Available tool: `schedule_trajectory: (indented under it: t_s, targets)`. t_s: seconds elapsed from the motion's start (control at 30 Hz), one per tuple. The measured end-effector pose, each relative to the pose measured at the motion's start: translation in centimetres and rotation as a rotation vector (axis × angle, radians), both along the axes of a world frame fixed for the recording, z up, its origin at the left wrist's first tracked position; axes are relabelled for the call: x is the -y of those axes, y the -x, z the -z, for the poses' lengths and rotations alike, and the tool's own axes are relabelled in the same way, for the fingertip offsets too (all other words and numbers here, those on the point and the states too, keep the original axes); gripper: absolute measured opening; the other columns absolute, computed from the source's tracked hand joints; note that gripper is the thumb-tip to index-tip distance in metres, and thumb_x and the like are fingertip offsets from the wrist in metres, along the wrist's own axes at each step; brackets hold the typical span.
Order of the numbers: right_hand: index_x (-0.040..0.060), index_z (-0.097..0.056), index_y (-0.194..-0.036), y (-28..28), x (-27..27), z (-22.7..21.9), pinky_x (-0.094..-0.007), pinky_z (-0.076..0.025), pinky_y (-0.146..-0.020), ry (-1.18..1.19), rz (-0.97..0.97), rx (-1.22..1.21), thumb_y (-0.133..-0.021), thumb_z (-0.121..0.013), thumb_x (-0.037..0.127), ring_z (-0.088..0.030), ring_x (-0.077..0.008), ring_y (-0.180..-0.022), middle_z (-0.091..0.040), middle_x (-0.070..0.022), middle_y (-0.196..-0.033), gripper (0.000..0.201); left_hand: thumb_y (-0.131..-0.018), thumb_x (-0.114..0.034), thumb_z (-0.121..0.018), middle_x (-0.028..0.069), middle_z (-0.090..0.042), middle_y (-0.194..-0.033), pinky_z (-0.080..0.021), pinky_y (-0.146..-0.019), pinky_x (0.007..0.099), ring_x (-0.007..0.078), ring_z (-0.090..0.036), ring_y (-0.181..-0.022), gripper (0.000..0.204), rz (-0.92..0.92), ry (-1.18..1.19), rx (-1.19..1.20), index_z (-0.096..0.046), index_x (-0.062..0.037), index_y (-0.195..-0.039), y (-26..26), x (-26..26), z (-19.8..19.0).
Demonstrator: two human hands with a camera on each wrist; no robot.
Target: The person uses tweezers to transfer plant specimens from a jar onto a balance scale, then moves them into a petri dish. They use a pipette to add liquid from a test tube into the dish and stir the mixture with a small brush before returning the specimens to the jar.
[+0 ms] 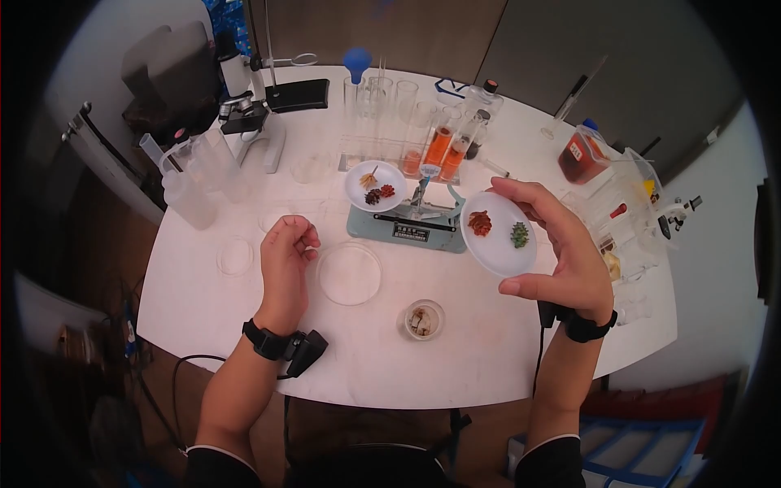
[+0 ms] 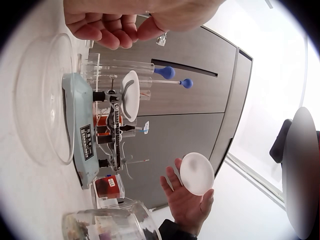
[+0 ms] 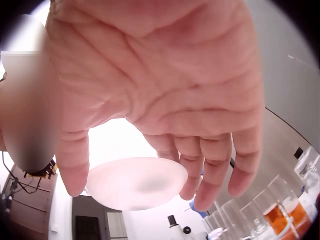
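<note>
My right hand (image 1: 565,252) grips a white dish (image 1: 498,254) by its edge, thumb on the near side and fingers on the far side. The dish is raised right of the balance, bearing a reddish-brown pile (image 1: 480,224) and a green pile (image 1: 519,235). The right wrist view shows its pale underside. My left hand (image 1: 285,260) hangs over the table with loosely curled fingers and nothing in them. A clear petri dish (image 1: 349,274) lies just right of it. On the blue-grey balance (image 1: 407,229), the left pan carries another white dish (image 1: 351,193) with several small dried piles.
A small glass jar (image 1: 422,320) with brownish pieces stands near the front edge. Test tubes (image 1: 439,146), some with orange liquid, rise behind the balance. A microscope (image 1: 252,122) and plastic bottles (image 1: 191,199) stand left; a red-filled container (image 1: 583,154) and glassware are right.
</note>
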State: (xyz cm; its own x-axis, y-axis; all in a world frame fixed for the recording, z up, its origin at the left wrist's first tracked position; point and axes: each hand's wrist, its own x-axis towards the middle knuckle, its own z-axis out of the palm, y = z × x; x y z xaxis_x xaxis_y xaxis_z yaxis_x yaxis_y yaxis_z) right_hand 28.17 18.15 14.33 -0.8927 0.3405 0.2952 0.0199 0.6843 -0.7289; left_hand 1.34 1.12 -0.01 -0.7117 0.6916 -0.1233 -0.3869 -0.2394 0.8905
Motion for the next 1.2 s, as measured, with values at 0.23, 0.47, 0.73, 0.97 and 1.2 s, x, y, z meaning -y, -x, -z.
schedule_trajectory:
  t_s: [0.23, 0.47, 0.73, 0.97, 1.2]
  targets:
    - [0.0005, -0.049, -0.137, -0.2, 2.1, -1.3, -0.0387, -0.044, -0.099, -0.15, -0.179, 0.134, -0.063, -0.088, 0.03, -0.056, -0.0336, -0.116, -0.056, -0.0188, -0.127, 0.088, -0.093, -0.019, -0.051, -0.0019, -0.058, -0.081, -0.039, -0.069, 0.0234, 0.0075, -0.052, -0.074, 0.011, -0.008, -0.006, -0.001, -0.056, -0.0119, -0.087, 0.1, 0.0, -0.1]
    - [0.0016, -0.049, -0.137, -1.2, 2.8, 0.2, -0.0371, -0.043, -0.1, -0.115, -0.092, 0.136, -0.063, -0.087, 0.023, -0.056, -0.033, -0.116, -0.056, -0.0178, -0.127, 0.085, -0.093, -0.022, -0.049, -0.0019, -0.056, -0.083, -0.04, -0.07, 0.0242, 0.0082, -0.051, -0.077, 0.012, 0.02, 0.019, -0.024, -0.055, -0.0125, -0.09, 0.1, 0.0, 0.0]
    - [0.0017, -0.049, -0.137, -2.6, 2.2, 4.2, -0.0371, -0.039, -0.103, 0.106, -0.109, 0.178, -0.062, -0.084, 0.019, -0.052, -0.031, -0.12, -0.053, -0.0183, -0.13, 0.084, -0.093, -0.022, -0.05, -0.0031, -0.052, -0.076, -0.036, -0.061, 0.0223, 0.0065, -0.045, -0.066, 0.011, 0.033, 0.015, -0.01, -0.054, -0.012, -0.087, 0.0, 0.1, -0.2]
    - [0.0031, -0.051, -0.135, -2.4, 2.2, 5.3, -0.0364, -0.039, -0.101, 0.045, -0.093, 0.166, -0.058, -0.085, 0.021, -0.052, -0.0304, -0.116, -0.052, -0.0162, -0.125, 0.086, -0.092, -0.017, -0.05, -0.0022, -0.053, -0.073, -0.035, -0.059, 0.0217, 0.0065, -0.044, -0.063, 0.01, 0.034, -0.017, 0.007, -0.055, -0.0101, -0.086, -0.4, 0.0, -0.4]
    - [0.0055, -0.052, -0.133, -1.8, 2.4, 6.1, -0.0367, -0.042, -0.097, 0.046, -0.123, 0.204, -0.059, -0.087, 0.023, -0.053, -0.0312, -0.114, -0.051, -0.0154, -0.122, 0.084, -0.093, -0.021, -0.05, -0.002, -0.05, -0.074, -0.036, -0.064, 0.0229, 0.0081, -0.044, -0.068, 0.012, 0.086, -0.021, -0.014, -0.052, -0.0106, -0.087, -0.6, 0.2, -0.4]
